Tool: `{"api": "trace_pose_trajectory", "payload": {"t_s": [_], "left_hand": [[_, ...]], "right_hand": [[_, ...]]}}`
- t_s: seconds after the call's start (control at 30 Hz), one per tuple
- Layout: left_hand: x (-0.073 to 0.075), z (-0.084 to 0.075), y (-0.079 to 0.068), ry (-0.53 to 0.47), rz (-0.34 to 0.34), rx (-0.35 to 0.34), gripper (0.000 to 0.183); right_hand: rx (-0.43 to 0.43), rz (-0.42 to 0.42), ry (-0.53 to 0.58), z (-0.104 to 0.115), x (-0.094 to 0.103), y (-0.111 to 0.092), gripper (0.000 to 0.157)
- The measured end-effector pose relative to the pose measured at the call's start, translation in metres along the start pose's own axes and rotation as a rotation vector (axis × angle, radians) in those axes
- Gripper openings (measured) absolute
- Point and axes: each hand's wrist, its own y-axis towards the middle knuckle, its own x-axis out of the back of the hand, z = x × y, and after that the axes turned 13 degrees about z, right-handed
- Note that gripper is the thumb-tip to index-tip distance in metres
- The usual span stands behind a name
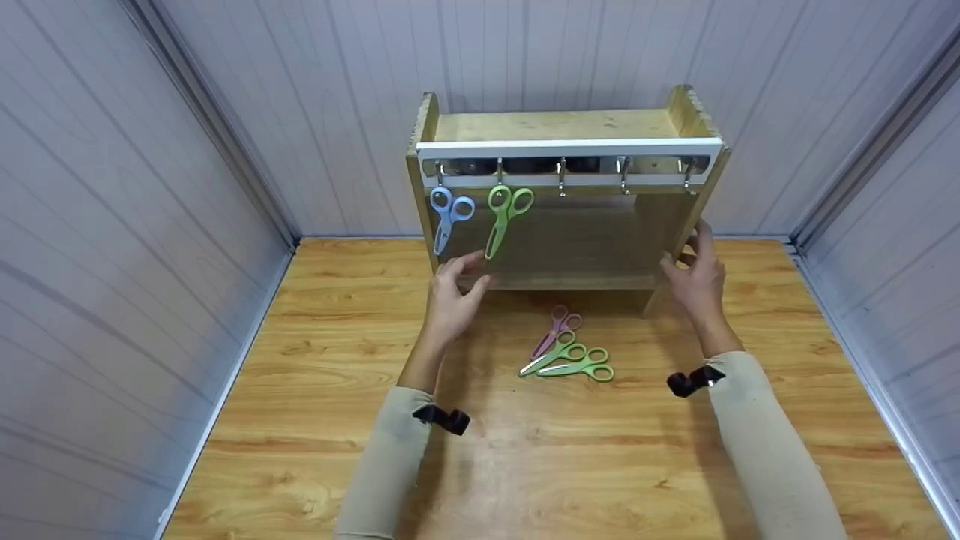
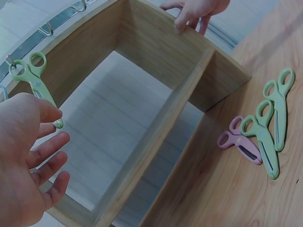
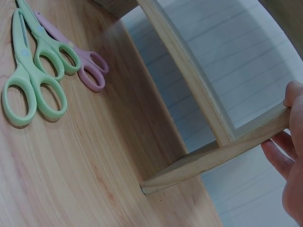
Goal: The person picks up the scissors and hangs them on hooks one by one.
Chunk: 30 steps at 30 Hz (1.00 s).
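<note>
A wooden shelf rack [image 1: 555, 126] carries a row of metal hooks along its front rail. Blue scissors [image 1: 444, 221] hang from the leftmost hook and green scissors [image 1: 501, 217] from the one beside it. My left hand [image 1: 450, 296] is by the rack's left side, its fingers loosely bent; in the left wrist view its index finger overlaps the hanging scissors' tip. With my right hand [image 1: 697, 274] I grip the edge of the rack's right side panel [image 3: 255, 135], thumb on one face and fingers on the other.
On the wood-grain surface [image 1: 525, 465] before the rack lie pink scissors [image 1: 555, 330] and two green pairs, one [image 1: 555, 354] overlapping the pink and another [image 1: 581, 365] nearer me. Pale panelled walls [image 1: 360, 112] enclose the back and both sides.
</note>
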Motion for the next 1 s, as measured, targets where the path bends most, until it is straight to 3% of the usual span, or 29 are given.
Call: {"api": "trace_pose_trajectory", "payload": {"t_s": [0.23, 0.57, 1.0], "left_hand": [[0.001, 0.004, -0.003, 0.011, -0.001, -0.008, 0.038], [-0.001, 0.008, -0.009, 0.012, 0.004, 0.019, 0.037], [-0.01, 0.016, -0.016, 0.047, 0.023, -0.019, 0.036]], "right_hand": [[0.043, -0.033, 0.012, -0.001, -0.002, 0.0, 0.072], [0.032, -0.027, -0.006, 0.0, -0.001, 0.0, 0.074], [0.021, -0.027, -0.001, 0.001, -0.001, 0.0, 0.073]]}}
